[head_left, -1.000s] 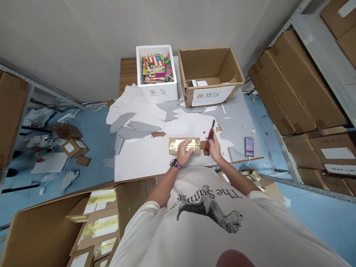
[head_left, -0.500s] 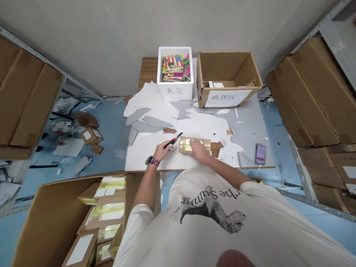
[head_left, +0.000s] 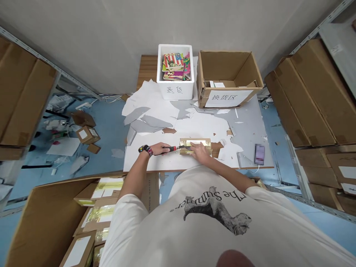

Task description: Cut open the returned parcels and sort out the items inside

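Note:
My left hand (head_left: 161, 148), with a wristband and watch on its wrist, is closed around a red and black utility knife (head_left: 172, 148). The knife's blade points right and lies over the left part of a small cardboard parcel (head_left: 206, 142), which is wrapped in yellowish tape and has a white label. My right hand (head_left: 200, 152) grips the parcel from the near side, its fingers reaching over the top toward the blade. The fingers partly hide the blade tip, so I cannot tell how deep it goes.
A white foam box (head_left: 175, 90) with several books and an open carton (head_left: 257, 79) stand at the back of the table. Torn paper (head_left: 150, 97) covers much of the tabletop. A phone (head_left: 259, 154) lies at the right. A large carton (head_left: 41, 222) of parcels stands at lower left.
My left hand has moved slightly left and turned the knife from pointing up and away to lying across the parcel. My right hand stays on the parcel, its fingers now reaching further left.

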`<state>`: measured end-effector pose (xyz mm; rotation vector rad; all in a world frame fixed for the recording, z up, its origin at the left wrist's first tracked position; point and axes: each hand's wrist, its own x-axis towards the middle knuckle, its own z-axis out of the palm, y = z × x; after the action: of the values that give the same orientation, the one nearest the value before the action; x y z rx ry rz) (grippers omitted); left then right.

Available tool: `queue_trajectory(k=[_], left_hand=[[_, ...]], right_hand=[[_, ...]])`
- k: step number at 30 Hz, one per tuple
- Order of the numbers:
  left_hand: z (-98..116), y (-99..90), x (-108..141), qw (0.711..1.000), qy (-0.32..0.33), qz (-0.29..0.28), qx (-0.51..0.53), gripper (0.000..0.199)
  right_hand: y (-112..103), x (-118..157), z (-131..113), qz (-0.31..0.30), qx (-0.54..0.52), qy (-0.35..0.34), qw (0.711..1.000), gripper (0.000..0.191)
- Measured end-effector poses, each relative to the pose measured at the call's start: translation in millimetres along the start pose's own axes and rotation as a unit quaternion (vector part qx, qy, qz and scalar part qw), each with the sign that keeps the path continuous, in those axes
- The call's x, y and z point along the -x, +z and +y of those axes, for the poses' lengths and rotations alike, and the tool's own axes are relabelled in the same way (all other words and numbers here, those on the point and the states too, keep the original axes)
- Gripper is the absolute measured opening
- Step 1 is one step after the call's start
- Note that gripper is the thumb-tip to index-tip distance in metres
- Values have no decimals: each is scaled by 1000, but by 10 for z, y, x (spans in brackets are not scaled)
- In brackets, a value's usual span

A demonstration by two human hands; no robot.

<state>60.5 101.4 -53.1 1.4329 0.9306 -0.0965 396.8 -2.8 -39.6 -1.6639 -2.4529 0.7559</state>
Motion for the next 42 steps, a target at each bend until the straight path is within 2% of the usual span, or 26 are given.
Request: queue_trajectory(k=[3, 5, 7, 8, 10, 11, 12, 13, 14, 16, 18, 21, 26, 30, 35, 39, 42], left_hand=[[-148, 165, 96, 994, -30, -36, 103, 51], [-300, 349, 173, 982, -40, 9, 184, 59], [-458, 550, 248, 951, -41, 142, 272, 67], [-524, 651, 280, 921, -39, 232, 311, 71], [-607, 858, 331, 841, -29, 408, 353, 77], [-619, 962, 350, 807, -22, 472, 354, 80], [-613, 1067, 367, 786, -11, 517, 340, 82], [-591, 1169, 383, 780, 3, 541, 315, 81], [-558, 1264, 400, 790, 22, 548, 275, 78], [-481, 1422, 442, 831, 71, 527, 162, 67], [-418, 1517, 484, 868, 112, 483, 37, 55], [-379, 1526, 501, 889, 123, 431, -96, 48], [-386, 1340, 334, 881, 99, 398, -237, 48], [-435, 1211, 220, 867, 88, 391, -296, 48], [-576, 955, 159, 822, -8, 497, -280, 50], [-719, 764, -42, 834, -19, 489, -255, 49], [-772, 814, -252, 827, -43, 531, -178, 46]], right_hand=[[-67, 1, 57, 14, -24, 0, 1000, 27], [-112, -32, 98, 31, -33, 23, 999, 39], [-139, -85, 135, 54, -12, 42, 998, 42], [-143, -113, 153, 63, 8, 46, 997, 43], [-126, -163, 192, 68, 55, 40, 995, 52], [-106, -182, 213, 63, 77, 25, 995, 56], [-80, -198, 236, 52, 96, -1, 994, 56], [-49, -210, 259, 39, 112, -37, 992, 55], [-14, -222, 284, 27, 124, -75, 989, 54], [57, -250, 336, 11, 140, -125, 982, 57], [124, -290, 390, 12, 144, -133, 981, 61], [206, -351, 461, 32, 133, -134, 982, 65], [308, -366, 504, 84, 114, -145, 979, 59], [353, -363, 506, 127, 102, -156, 974, 53], [387, -353, 532, 155, 86, -183, 967, 44], [335, -311, 486, 146, 94, -181, 968, 45], [213, -283, 384, 86, 108, -156, 978, 50]])
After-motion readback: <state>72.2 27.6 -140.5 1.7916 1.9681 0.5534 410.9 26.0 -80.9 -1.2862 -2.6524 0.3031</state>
